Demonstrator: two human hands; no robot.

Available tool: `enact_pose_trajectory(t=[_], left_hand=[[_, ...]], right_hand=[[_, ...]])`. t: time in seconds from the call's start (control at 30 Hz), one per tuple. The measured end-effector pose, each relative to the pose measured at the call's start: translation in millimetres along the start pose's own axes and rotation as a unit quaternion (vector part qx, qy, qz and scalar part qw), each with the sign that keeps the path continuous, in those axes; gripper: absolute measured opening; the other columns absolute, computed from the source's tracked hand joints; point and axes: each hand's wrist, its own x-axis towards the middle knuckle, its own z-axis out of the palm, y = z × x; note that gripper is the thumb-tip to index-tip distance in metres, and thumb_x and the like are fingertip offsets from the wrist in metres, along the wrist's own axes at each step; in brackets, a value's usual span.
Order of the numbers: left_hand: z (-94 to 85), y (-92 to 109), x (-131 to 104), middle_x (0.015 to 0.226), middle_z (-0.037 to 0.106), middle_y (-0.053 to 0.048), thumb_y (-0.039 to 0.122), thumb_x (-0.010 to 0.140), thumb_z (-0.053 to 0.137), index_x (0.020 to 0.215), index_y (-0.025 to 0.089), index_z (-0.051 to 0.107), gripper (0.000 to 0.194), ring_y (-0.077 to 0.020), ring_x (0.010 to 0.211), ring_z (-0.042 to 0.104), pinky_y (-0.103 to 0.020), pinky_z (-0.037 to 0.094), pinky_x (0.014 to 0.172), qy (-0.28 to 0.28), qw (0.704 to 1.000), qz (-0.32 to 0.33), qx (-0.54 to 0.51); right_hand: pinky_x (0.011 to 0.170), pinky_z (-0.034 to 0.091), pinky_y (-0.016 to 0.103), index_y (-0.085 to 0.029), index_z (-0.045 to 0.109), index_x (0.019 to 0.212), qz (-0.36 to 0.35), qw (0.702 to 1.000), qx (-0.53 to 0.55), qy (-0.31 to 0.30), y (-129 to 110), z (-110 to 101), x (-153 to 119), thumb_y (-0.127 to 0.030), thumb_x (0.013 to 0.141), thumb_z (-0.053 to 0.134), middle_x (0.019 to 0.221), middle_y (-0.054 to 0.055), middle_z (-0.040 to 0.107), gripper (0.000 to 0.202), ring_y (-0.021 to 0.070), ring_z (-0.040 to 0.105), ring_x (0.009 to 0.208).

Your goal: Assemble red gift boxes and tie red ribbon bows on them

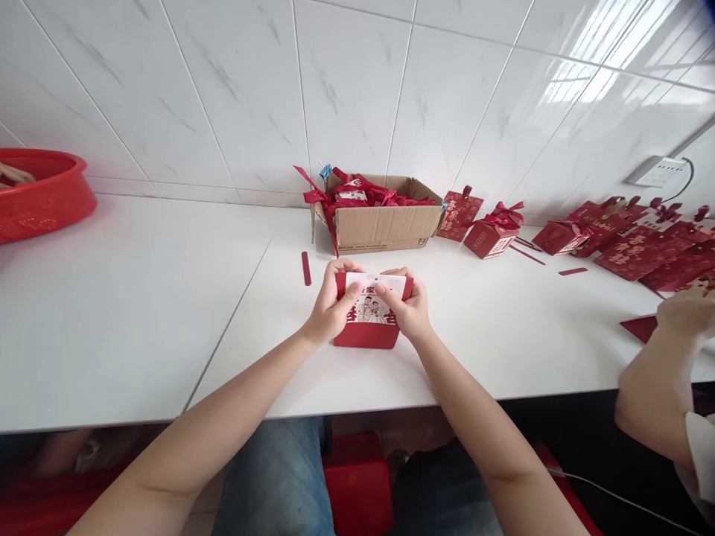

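Note:
A red paper gift bag [366, 336] with a white printed panel is held upright between my hands, just above the table's middle. The panel carries a cartoon couple and red characters, and a small hole shows near its top edge. My left hand [334, 304] grips the left side, thumb across the front. On the opposite side my right hand [412, 304] does the same, its thumb pressing the panel near the top. My other fingers are mostly hidden behind the bag. A thin dark-red strip [306, 269] lies on the table left of it.
Beyond my hands stands a cardboard box [385, 229] of red ribboned items. Rightward are a red gift box [491, 237] with a bow, and several red bags [631, 249]. A co-worker's hand [690, 313] is at far right. A red basket [45, 201] sits far left.

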Motion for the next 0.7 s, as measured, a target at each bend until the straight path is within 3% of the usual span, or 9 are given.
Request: enact_pose_trajectory(t=[0.23, 0.33, 0.4, 0.47, 0.53, 0.57, 0.6, 0.63, 0.7], left_hand=[[-15.0, -8, 16, 0.098, 0.057, -0.004, 0.047, 0.088, 0.055, 0.098, 0.021, 0.047, 0.03, -0.0159, 0.084, 0.057, -0.028, 0.047, 0.075, 0.001, 0.999, -0.027, 0.035], [-22.5, -8, 26, 0.09, 0.058, -0.002, 0.05, 0.086, 0.056, 0.099, 0.021, 0.046, 0.033, -0.015, 0.078, 0.058, -0.028, 0.047, 0.071, -0.005, 0.997, -0.066, 0.043], [-29.3, -4, 37, 0.085, 0.059, -0.001, 0.051, 0.086, 0.054, 0.1, 0.021, 0.046, 0.034, -0.0162, 0.077, 0.059, -0.03, 0.048, 0.071, -0.061, 0.992, -0.11, 0.033], [-38.0, 2, 58, 0.094, 0.061, -0.006, 0.053, 0.089, 0.045, 0.102, 0.02, 0.048, 0.036, -0.0203, 0.09, 0.061, -0.034, 0.049, 0.078, -0.12, 0.985, -0.114, 0.056], [-46.5, 6, 89, 0.113, 0.058, -0.011, 0.051, 0.091, 0.039, 0.107, 0.019, 0.051, 0.038, -0.0246, 0.11, 0.055, -0.04, 0.045, 0.09, -0.102, 0.98, -0.059, 0.159], [-49.6, 5, 106, 0.122, 0.055, -0.013, 0.047, 0.091, 0.041, 0.111, 0.019, 0.05, 0.036, -0.026, 0.117, 0.05, -0.042, 0.041, 0.095, -0.052, 0.968, -0.023, 0.244], [-51.5, 4, 124, 0.126, 0.052, -0.015, 0.043, 0.087, 0.051, 0.117, 0.017, 0.048, 0.039, -0.0283, 0.121, 0.046, -0.044, 0.036, 0.1, -0.021, 0.938, 0.012, 0.346], [-52.0, 1, 140, 0.13, 0.049, -0.017, 0.038, 0.083, 0.057, 0.121, 0.015, 0.047, 0.045, -0.0319, 0.125, 0.041, -0.048, 0.032, 0.103, -0.024, 0.893, 0.03, 0.449], [-49.4, -8, 164, 0.122, 0.054, -0.018, 0.028, 0.081, 0.059, 0.115, 0.014, 0.051, 0.038, -0.0357, 0.121, 0.045, -0.053, 0.029, 0.1, -0.082, 0.806, 0.006, 0.586]], right_hand=[[0.062, 0.048, 0.025, -0.019, 0.056, 0.082, 0.02, 1.0, -0.019, -0.004, 11, 12, 17, -0.039, 0.07, 0.075, 0.079, -0.001, 0.063, 0.03, 0.0115, 0.058, 0.068], [0.054, 0.045, 0.021, -0.019, 0.052, 0.077, 0.04, 0.999, -0.031, 0.012, 13, 16, 25, -0.04, 0.066, 0.076, 0.066, -0.005, 0.057, 0.033, 0.0089, 0.052, 0.058], [0.051, 0.044, 0.02, -0.019, 0.049, 0.071, 0.06, 0.997, -0.021, 0.04, 14, 11, 31, -0.04, 0.064, 0.078, 0.06, -0.007, 0.052, 0.036, 0.0078, 0.049, 0.053], [0.052, 0.047, 0.022, -0.02, 0.048, 0.071, 0.098, 0.991, 0.029, 0.081, 15, -3, 38, -0.039, 0.064, 0.078, 0.06, -0.006, 0.054, 0.037, 0.0092, 0.053, 0.053], [0.059, 0.054, 0.029, -0.021, 0.052, 0.081, 0.151, 0.976, 0.105, 0.12, 18, -22, 45, -0.04, 0.066, 0.076, 0.068, -0.003, 0.063, 0.034, 0.014, 0.061, 0.058], [0.064, 0.056, 0.032, -0.022, 0.054, 0.087, 0.17, 0.968, 0.132, 0.127, 20, -32, 49, -0.041, 0.068, 0.073, 0.074, -0.001, 0.066, 0.033, 0.0165, 0.065, 0.062], [0.068, 0.057, 0.035, -0.022, 0.055, 0.091, 0.183, 0.963, 0.151, 0.13, 23, -41, 52, -0.042, 0.07, 0.07, 0.078, 0.001, 0.068, 0.033, 0.0183, 0.067, 0.066], [0.07, 0.058, 0.037, -0.023, 0.056, 0.094, 0.194, 0.958, 0.165, 0.133, 26, -49, 54, -0.044, 0.072, 0.068, 0.082, 0.002, 0.07, 0.032, 0.0191, 0.068, 0.069], [0.072, 0.058, 0.037, -0.023, 0.057, 0.095, 0.211, 0.949, 0.187, 0.14, 30, -58, 58, -0.044, 0.073, 0.068, 0.083, 0.002, 0.071, 0.033, 0.0193, 0.069, 0.07]])
